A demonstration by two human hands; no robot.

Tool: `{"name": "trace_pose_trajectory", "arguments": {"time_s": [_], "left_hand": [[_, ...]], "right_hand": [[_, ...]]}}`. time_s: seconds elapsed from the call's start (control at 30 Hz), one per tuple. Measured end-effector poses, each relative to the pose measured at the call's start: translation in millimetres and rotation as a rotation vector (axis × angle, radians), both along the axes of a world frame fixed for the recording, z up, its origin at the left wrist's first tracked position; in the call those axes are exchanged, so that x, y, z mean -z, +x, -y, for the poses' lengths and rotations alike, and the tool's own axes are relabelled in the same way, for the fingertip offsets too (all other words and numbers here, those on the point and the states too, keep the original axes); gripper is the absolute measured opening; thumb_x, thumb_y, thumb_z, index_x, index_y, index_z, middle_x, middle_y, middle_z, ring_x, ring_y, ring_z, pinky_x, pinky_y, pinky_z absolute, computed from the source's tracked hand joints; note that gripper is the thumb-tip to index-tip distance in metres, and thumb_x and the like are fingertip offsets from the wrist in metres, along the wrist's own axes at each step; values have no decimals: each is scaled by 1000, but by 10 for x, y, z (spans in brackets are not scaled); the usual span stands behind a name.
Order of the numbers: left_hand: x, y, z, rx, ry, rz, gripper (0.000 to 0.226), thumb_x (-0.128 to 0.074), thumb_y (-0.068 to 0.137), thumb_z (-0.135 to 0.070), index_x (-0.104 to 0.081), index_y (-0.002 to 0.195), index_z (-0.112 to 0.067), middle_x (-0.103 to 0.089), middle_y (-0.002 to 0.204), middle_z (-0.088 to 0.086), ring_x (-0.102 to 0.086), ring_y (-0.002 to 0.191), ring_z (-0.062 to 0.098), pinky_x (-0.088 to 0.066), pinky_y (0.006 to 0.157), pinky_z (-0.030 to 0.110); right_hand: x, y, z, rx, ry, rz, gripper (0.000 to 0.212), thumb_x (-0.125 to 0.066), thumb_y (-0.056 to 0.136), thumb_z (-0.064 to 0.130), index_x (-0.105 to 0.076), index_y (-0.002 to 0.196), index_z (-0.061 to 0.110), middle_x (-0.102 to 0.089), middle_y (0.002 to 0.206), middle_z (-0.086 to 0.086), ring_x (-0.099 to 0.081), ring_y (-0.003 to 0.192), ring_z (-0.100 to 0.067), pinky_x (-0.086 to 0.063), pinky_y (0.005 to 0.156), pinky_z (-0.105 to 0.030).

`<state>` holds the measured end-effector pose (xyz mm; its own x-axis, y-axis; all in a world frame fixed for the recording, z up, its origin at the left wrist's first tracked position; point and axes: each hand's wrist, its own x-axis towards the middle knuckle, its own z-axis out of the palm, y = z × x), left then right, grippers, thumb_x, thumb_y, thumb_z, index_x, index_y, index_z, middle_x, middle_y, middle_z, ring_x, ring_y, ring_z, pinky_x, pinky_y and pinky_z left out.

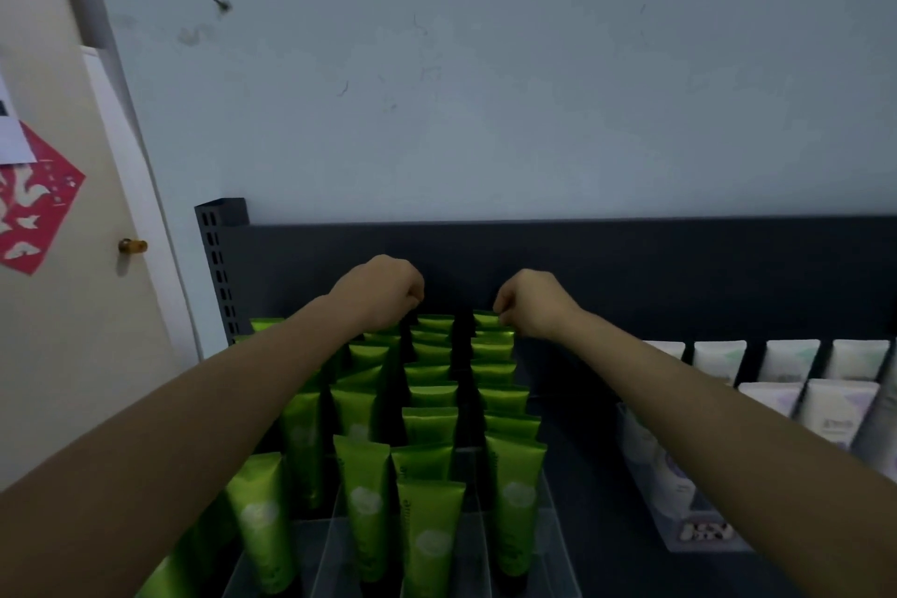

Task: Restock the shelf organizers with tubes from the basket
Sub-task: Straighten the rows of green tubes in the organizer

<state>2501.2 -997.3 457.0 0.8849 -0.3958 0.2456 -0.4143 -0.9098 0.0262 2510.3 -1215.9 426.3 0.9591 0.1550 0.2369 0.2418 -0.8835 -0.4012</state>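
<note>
Several rows of upright green tubes (429,427) stand in clear shelf organizers (558,529) on a dark shelf. Both my arms reach to the back of the rows. My left hand (383,291) hovers with curled fingers over the rear of the second row from the left; the frame does not show whether it grips a tube there. My right hand (531,304) has its fingers curled, its fingertips pinching the top of the rearmost green tube (485,319) in the right row. The basket is out of view.
The dark back panel (631,267) of the shelf rises just behind my hands, with a slotted upright post (218,267) at its left end. White tubes (786,359) fill organizers to the right. A door with a brass knob (132,246) stands at the left.
</note>
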Motion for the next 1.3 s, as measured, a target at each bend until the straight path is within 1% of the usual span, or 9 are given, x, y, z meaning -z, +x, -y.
{"name": "trace_pose_trajectory", "arguments": {"time_s": [0.07,0.3,0.43,0.5,0.67,0.83,0.97,1.07,1.3], "left_hand": [[44,47,12,6,11,-25,20,-56,90,-19,-68,106,-20,-65,110,2,-61,97,21,-53,83,40],[104,107,20,27,29,-16,22,-65,86,-28,-66,106,-17,-65,104,2,-60,95,20,-52,82,39],[129,119,74,63,14,-23,28,-65,86,-28,-65,112,-17,-66,106,2,-60,97,20,-51,82,37],[126,116,96,85,-7,-11,26,-63,88,-27,-64,112,-17,-66,106,2,-60,96,19,-51,80,35],[39,52,72,120,3,49,14,-63,87,-29,-65,97,-19,-64,95,-2,-59,87,16,-51,73,34],[74,-15,51,124,87,-23,12,-66,85,-28,-69,92,-19,-64,91,-5,-59,83,13,-50,71,31],[159,-4,66,113,103,-9,9,-64,86,-25,-69,87,-18,-67,93,-2,-60,85,16,-50,71,32],[163,7,83,108,89,-4,10,-65,86,-25,-70,85,-18,-68,92,-1,-61,84,16,-51,71,33],[173,-3,69,97,41,0,13,-67,85,-28,-73,85,-17,-70,92,-2,-62,83,16,-52,70,34]], "right_hand": [[25,14,-15,-5,29,-11,11,-66,85,6,-72,95,6,-67,104,-9,-58,78,-13,-50,69,-20],[36,35,-42,-26,90,0,13,-69,83,8,-73,95,5,-68,103,-7,-55,83,-9,-45,68,-16],[9,31,-55,-25,91,-35,12,-69,82,6,-72,94,5,-66,101,-9,-60,81,-14,-54,60,-21],[-28,10,-51,-29,83,-57,15,-70,82,7,-71,97,6,-65,99,-8,-63,83,-19,-58,65,-27],[-114,-59,-5,-6,10,87,19,-71,82,13,-71,101,11,-67,106,-7,-61,97,-19,-46,79,-23],[-140,-217,-39,-83,-20,117,7,-69,83,17,-73,88,14,-68,93,-2,-59,85,-12,-46,73,-23],[-99,-250,-37,-121,-85,53,9,-70,82,12,-74,89,14,-69,96,0,-58,86,-10,-49,78,-22],[-51,-237,-28,-112,-111,55,13,-69,82,8,-74,93,12,-68,103,-3,-60,93,-13,-49,83,-24],[-18,-250,-50,-79,-21,67,10,-70,81,6,-74,89,10,-69,99,-4,-61,93,-14,-49,81,-22]]}}
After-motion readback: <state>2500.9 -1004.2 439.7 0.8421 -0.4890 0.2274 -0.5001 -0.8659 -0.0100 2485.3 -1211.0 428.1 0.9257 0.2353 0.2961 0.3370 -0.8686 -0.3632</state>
